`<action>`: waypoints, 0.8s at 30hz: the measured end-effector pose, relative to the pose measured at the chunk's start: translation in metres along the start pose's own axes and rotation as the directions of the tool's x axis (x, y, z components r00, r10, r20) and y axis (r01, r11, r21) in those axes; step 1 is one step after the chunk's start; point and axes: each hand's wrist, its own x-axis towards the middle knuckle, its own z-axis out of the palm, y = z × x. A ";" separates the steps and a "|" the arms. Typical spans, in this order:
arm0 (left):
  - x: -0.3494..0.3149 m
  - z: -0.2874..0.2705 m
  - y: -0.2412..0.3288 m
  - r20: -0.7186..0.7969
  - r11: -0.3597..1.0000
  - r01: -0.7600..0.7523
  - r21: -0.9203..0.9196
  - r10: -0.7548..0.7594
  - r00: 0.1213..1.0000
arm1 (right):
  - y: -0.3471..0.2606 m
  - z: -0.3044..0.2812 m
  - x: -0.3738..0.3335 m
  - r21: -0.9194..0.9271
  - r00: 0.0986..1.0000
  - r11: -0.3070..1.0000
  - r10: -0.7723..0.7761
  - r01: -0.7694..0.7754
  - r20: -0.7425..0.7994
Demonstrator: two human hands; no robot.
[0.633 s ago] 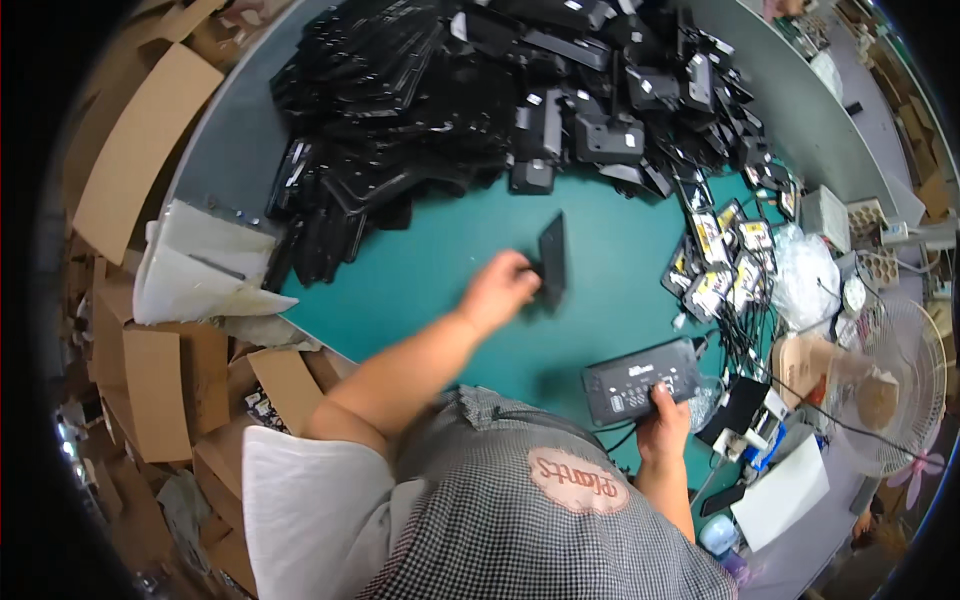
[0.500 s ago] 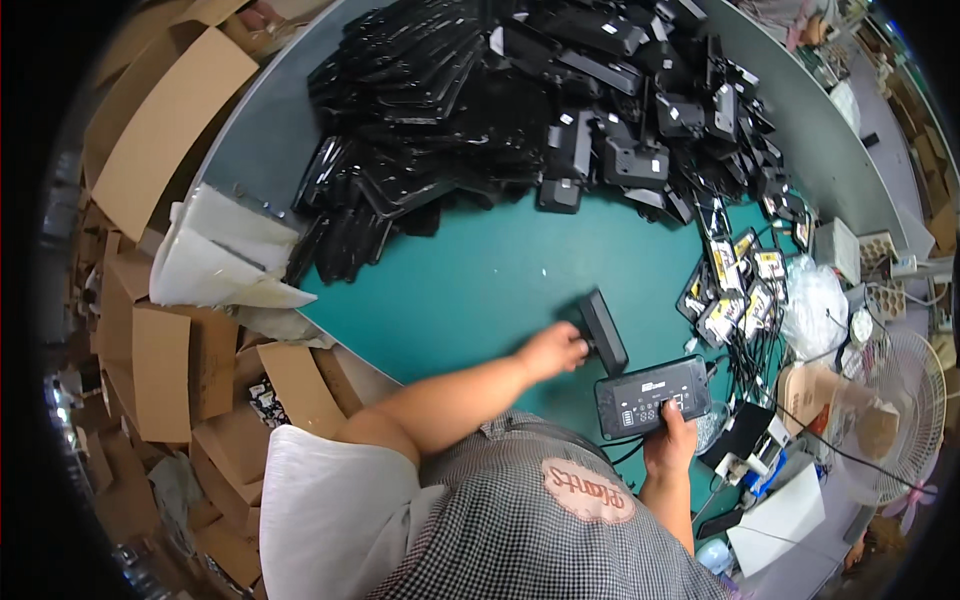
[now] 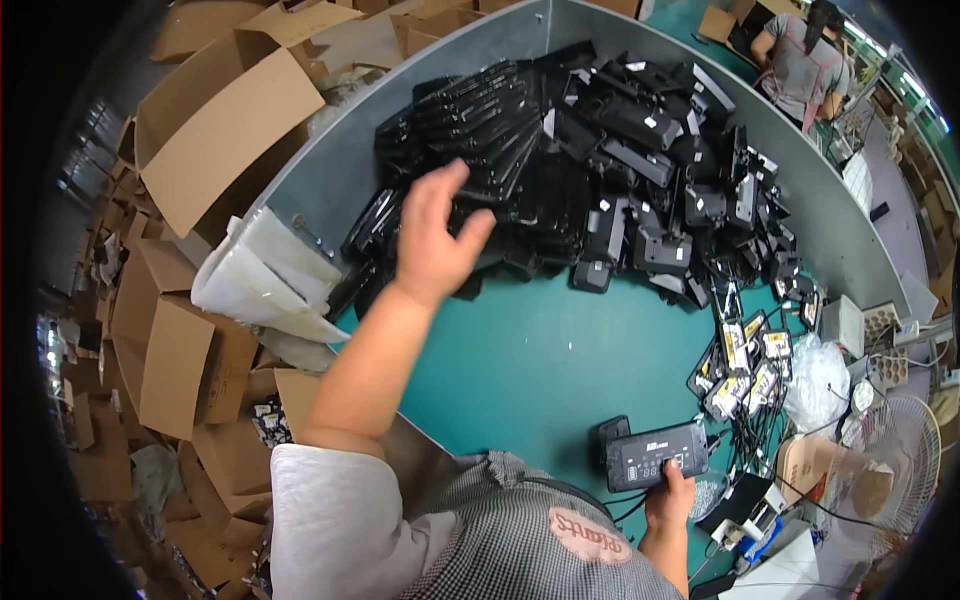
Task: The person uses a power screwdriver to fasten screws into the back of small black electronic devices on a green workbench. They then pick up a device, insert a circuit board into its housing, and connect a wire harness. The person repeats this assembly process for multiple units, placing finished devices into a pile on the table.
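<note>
My left hand (image 3: 436, 238) is stretched out above the stack of glossy black plastic-looking pieces (image 3: 490, 130), thumb and fingers apart, holding nothing. Whether it touches the stack I cannot tell. In my right hand (image 3: 670, 500), close to my body, is a black box-shaped device (image 3: 655, 455) with a lit display; the thumb presses on its front face. A cable leads off from its right end. Just left of that device a second black box (image 3: 612, 432) shows on the green table (image 3: 520, 370), partly hidden behind it.
Many black device housings (image 3: 660, 250) are heaped at the back. Labelled units with cables (image 3: 740, 370) lie at the right, beside a clear plastic bag (image 3: 817, 385) and a fan (image 3: 890, 455). Cardboard boxes (image 3: 230, 130) stand at the left. Another person (image 3: 805, 65) is at the far right.
My left hand has left the second black box near the held device and moved far forward to the stack. The view has shifted. The right hand keeps its hold.
</note>
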 end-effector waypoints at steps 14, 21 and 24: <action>0.208 0.046 -0.139 0.680 0.754 0.448 0.481 -0.643 0.353 | 0.003 0.004 -0.001 0.035 0.993 0.999 -0.034 0.038 -0.115; 0.180 0.062 -0.062 0.575 0.799 0.256 0.545 -0.578 0.579 | 0.007 0.010 0.006 0.038 0.991 0.999 0.027 -0.022 -0.134; 0.152 0.066 -0.037 0.542 0.849 0.137 0.510 -0.441 0.715 | 0.005 0.022 0.014 0.034 0.996 0.999 0.012 -0.009 -0.093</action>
